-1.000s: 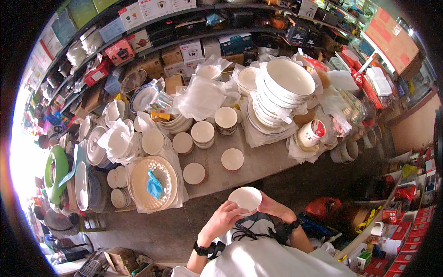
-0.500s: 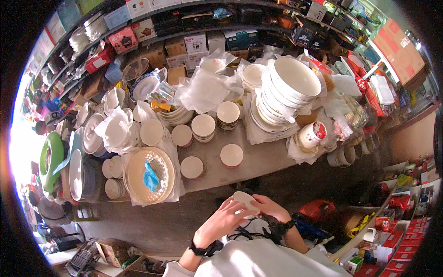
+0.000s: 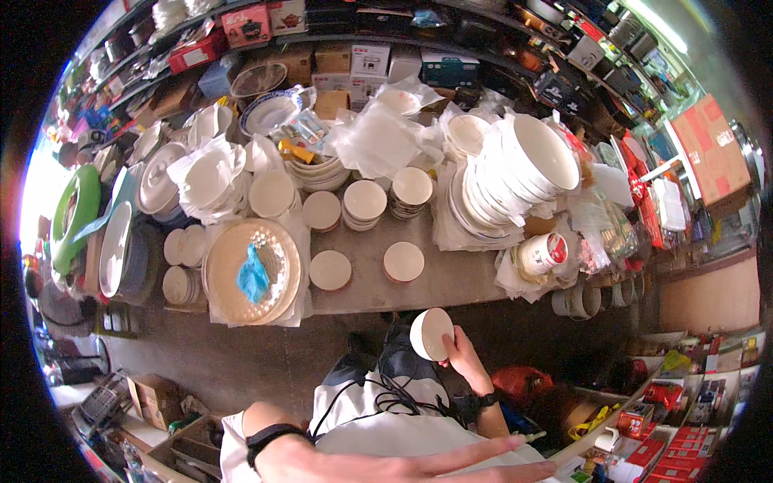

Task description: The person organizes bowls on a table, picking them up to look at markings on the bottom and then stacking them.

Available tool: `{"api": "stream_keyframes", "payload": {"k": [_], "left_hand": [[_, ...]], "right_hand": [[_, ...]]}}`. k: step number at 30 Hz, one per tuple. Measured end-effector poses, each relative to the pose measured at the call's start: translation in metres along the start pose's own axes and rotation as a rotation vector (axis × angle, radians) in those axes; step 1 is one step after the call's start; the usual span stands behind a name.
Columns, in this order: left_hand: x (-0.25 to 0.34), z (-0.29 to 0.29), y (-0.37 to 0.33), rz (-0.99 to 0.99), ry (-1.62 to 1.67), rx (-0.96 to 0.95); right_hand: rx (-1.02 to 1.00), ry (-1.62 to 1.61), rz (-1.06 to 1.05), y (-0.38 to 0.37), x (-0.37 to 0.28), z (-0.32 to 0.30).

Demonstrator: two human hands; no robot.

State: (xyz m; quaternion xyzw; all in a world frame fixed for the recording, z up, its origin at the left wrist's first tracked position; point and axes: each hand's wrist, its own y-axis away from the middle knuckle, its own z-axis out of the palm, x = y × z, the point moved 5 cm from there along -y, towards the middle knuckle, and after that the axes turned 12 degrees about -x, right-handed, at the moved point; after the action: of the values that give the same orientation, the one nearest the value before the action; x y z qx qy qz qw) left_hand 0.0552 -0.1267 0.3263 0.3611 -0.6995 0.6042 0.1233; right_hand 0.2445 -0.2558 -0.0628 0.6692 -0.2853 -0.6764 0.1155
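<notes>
In my right hand (image 3: 467,360) I grip a small white bowl (image 3: 430,333) by its right rim, tilted in front of my body beyond the table edge. Close to my chest at the lower edge, my left hand (image 3: 403,467) reaches across to the right with its fingers stretched out and nothing in them. Two similar bowls stand apart near the table's front, a left bowl (image 3: 330,270) and a right bowl (image 3: 403,262). Behind them are a bowl (image 3: 322,211) and two stacks of bowls, a middle stack (image 3: 365,203) and a right stack (image 3: 412,188).
A cream basket (image 3: 216,278) holding a blue cloth (image 3: 253,275) sits at the table's front left. Large nested white bowls (image 3: 539,153) lean at the right beside a red-and-white tub (image 3: 541,253). Boxed goods (image 3: 370,60) line the back shelves.
My left hand has let go of the bowl and drawn back toward my chest. The right hand keeps the bowl, now held out a little farther forward. The view has shifted.
</notes>
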Motion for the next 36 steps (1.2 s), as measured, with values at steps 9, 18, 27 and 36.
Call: {"api": "stream_keyframes", "payload": {"k": [9, 18, 27, 36], "left_hand": [[0.004, 0.002, 0.002, 0.051, 0.311, 0.001], [-0.05, -0.083, 0.127, -0.415, -0.051, 0.395], [-0.058, -0.05, 0.149, -0.97, -0.623, 0.321], [-0.081, -0.013, 0.077, -1.025, -0.625, 0.169]], "right_hand": [[0.12, -0.063, -0.04, -0.005, 0.019, -0.005], [0.292, -0.143, 0.028, -0.013, 0.078, -0.055], [0.346, -0.298, 0.073, -0.079, 0.11, -0.108], [0.264, -0.095, 0.125, -0.182, 0.144, -0.151]]}}
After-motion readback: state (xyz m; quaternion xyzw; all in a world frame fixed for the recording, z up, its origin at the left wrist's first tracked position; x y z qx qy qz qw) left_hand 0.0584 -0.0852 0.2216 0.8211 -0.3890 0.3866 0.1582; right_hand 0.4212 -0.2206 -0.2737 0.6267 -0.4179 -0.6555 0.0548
